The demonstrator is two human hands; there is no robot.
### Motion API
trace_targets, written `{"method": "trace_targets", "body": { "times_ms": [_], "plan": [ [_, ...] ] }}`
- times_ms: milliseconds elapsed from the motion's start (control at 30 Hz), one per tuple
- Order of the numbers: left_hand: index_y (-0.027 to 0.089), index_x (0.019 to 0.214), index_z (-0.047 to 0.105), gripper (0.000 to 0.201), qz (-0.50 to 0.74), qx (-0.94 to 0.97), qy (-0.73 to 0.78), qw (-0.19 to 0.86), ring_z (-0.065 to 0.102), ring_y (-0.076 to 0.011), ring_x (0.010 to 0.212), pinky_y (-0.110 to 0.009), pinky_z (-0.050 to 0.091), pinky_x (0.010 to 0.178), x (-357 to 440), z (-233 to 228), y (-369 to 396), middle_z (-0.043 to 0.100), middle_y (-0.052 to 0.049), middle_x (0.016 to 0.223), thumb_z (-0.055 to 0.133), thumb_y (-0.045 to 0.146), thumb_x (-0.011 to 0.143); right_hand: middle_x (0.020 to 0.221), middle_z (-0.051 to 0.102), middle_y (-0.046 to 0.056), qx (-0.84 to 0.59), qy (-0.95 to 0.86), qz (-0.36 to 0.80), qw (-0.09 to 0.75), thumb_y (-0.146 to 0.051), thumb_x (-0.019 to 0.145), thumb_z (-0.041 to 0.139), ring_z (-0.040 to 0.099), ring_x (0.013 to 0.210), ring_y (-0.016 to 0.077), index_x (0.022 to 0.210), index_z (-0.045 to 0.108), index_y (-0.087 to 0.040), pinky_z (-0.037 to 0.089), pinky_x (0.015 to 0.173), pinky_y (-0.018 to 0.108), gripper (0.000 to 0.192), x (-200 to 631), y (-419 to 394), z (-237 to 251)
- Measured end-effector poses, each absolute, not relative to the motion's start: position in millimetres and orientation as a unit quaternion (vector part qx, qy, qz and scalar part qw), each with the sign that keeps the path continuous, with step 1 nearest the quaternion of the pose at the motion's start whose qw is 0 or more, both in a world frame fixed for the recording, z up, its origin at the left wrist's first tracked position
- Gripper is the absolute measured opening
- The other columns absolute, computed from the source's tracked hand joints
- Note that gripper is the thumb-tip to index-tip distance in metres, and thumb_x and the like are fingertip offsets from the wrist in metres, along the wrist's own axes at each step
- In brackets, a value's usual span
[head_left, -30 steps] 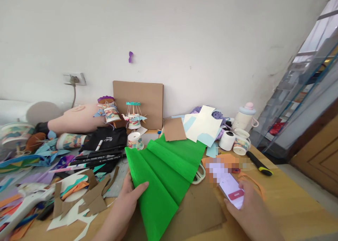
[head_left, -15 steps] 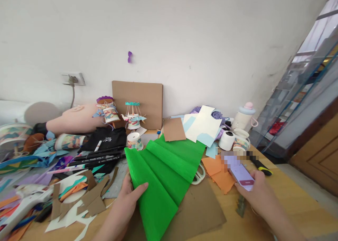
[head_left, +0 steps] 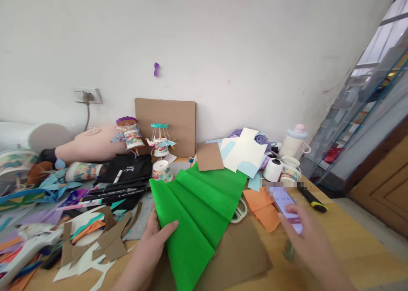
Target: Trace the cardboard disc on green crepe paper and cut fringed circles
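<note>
Left hand (head_left: 156, 240): lower middle of the frame, closed in a pinch, thumb on top of the green paper and fingers tucked under its left edge.
Green paper (head_left: 193, 212): fanned out in soft pleats, center to bottom of the frame, overlapping the brown cardboard (head_left: 245, 252).
Right hand (head_left: 309, 240): lower right, half curled at the phone, a fingertip over its screen (can't tell if I'm actually gripping it or just tapping).
Phone (head_left: 280, 199): right of center, tilted, screen lit, top end pixelated.
Orange paper (head_left: 263, 210): between phone and scissors, crumpled-looking.
Scissors (head_left: 244, 214): only the pale handle shows, right beside the green paper's edge.
</note>
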State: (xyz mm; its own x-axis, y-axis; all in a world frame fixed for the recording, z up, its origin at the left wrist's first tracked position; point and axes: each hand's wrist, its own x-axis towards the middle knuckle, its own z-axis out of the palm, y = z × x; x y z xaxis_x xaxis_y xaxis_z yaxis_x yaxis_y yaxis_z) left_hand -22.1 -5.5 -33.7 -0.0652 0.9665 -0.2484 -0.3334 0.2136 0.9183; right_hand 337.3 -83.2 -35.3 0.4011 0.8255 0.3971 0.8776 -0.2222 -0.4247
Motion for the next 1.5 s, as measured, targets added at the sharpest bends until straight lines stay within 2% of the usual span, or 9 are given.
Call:
{"method": "trace_targets", "body": {
  "times_ms": [133, 333, 633, 800, 967, 1167, 1367, 1433, 1500],
  "plan": [
    [0.021, 0.125, 0.051, 0.082, 0.540, 0.317, 0.487, 0.609, 0.063, -0.0342, 0.111, -0.042, 0.056, 0.088, -22, -34, -5, 0.070, -0.010, 0.117, 0.086, 0.026, 0.051, 0.073, 0.065, 0.002, -0.686, -0.692, 0.074, 0.211, -0.042, 0.094, 0.044, 0.061, 0.069, 0.0189, 0.076, 0.054, -0.024, 0.045, 0.063, 0.028, 0.028, 288, -98, -29],
    [0.021, 0.124, 0.051, 0.073, 0.537, 0.339, 0.481, 0.604, 0.061, -0.0328, 0.114, -0.041, 0.054, 0.090, -24, -42, -6, 0.066, -0.011, 0.125, 0.083, 0.030, 0.059, 0.076, 0.063, 0.000, -0.564, -0.806, 0.098, 0.151, -0.026, 0.093, 0.048, 0.058, 0.072, 0.0156, 0.078, 0.053, -0.022, 0.038, 0.064, 0.025, 0.017, 243, -104, -31],
    [0.020, 0.126, 0.050, 0.072, 0.532, 0.339, 0.488, 0.604, 0.060, -0.0337, 0.115, -0.043, 0.053, 0.092, -24, -43, -6, 0.066, -0.012, 0.124, 0.082, 0.029, 0.062, 0.080, 0.065, 0.000, -0.555, -0.811, 0.127, 0.136, -0.022, 0.092, 0.050, 0.058, 0.074, 0.0161, 0.080, 0.056, -0.021, 0.038, 0.065, 0.025, 0.013, 230, -97, -27],
    [0.020, 0.128, 0.051, 0.074, 0.552, 0.312, 0.467, 0.616, 0.065, -0.0337, 0.108, -0.041, 0.058, 0.085, -21, -32, -9, 0.070, -0.011, 0.118, 0.082, 0.022, 0.060, 0.090, 0.067, 0.002, -0.539, -0.815, 0.158, 0.142, -0.018, 0.094, 0.042, 0.061, 0.084, 0.0176, 0.092, 0.063, -0.023, 0.041, 0.072, 0.026, 0.022, 225, -93, -24],
    [0.017, 0.125, 0.058, 0.062, 0.521, 0.219, 0.460, 0.685, 0.071, -0.0341, 0.097, -0.045, 0.059, 0.083, -10, 1, -14, 0.075, -0.012, 0.107, 0.071, 0.006, 0.065, 0.109, 0.068, 0.008, -0.497, -0.832, 0.210, 0.131, -0.016, 0.092, 0.042, 0.061, 0.101, 0.0218, 0.127, 0.056, -0.023, 0.044, 0.084, 0.029, 0.038, 214, -81, -17],
    [0.012, 0.120, 0.063, 0.046, 0.510, 0.151, 0.468, 0.706, 0.074, -0.0269, 0.089, -0.036, 0.062, 0.077, -3, 28, -5, 0.077, -0.012, 0.100, 0.057, -0.001, 0.076, 0.102, 0.068, 0.009, -0.534, -0.782, 0.239, 0.213, -0.014, 0.089, 0.045, 0.062, 0.098, 0.0233, 0.116, 0.058, -0.020, 0.045, 0.086, 0.033, 0.031, 191, -59, -19],
    [0.009, 0.107, 0.067, 0.032, 0.555, 0.157, 0.446, 0.685, 0.073, -0.0182, 0.063, -0.026, 0.061, 0.063, -1, 49, 16, 0.076, -0.008, 0.076, 0.052, -0.002, 0.081, 0.108, 0.062, 0.010, -0.474, -0.680, 0.214, 0.516, -0.002, 0.083, 0.038, 0.063, 0.094, 0.0185, 0.118, 0.040, -0.022, 0.050, 0.080, 0.031, 0.041, 182, -58, -24],
    [0.008, 0.103, 0.067, 0.029, 0.565, 0.158, 0.443, 0.678, 0.071, -0.0164, 0.057, -0.025, 0.061, 0.060, 0, 55, 21, 0.075, -0.006, 0.071, 0.051, -0.002, 0.081, 0.102, 0.062, 0.008, -0.419, -0.731, 0.187, 0.505, -0.003, 0.082, 0.039, 0.062, 0.092, 0.0185, 0.107, 0.046, -0.023, 0.050, 0.080, 0.032, 0.033, 183, -60, -27],
    [0.009, 0.098, 0.068, 0.027, 0.572, 0.165, 0.435, 0.676, 0.069, -0.0153, 0.054, -0.024, 0.060, 0.058, 2, 58, 27, 0.074, -0.005, 0.068, 0.050, -0.003, 0.081, 0.097, 0.064, 0.007, -0.390, -0.812, 0.173, 0.398, -0.005, 0.082, 0.043, 0.061, 0.092, 0.0197, 0.097, 0.054, -0.022, 0.049, 0.084, 0.034, 0.025, 182, -60, -34]
  ]
}}
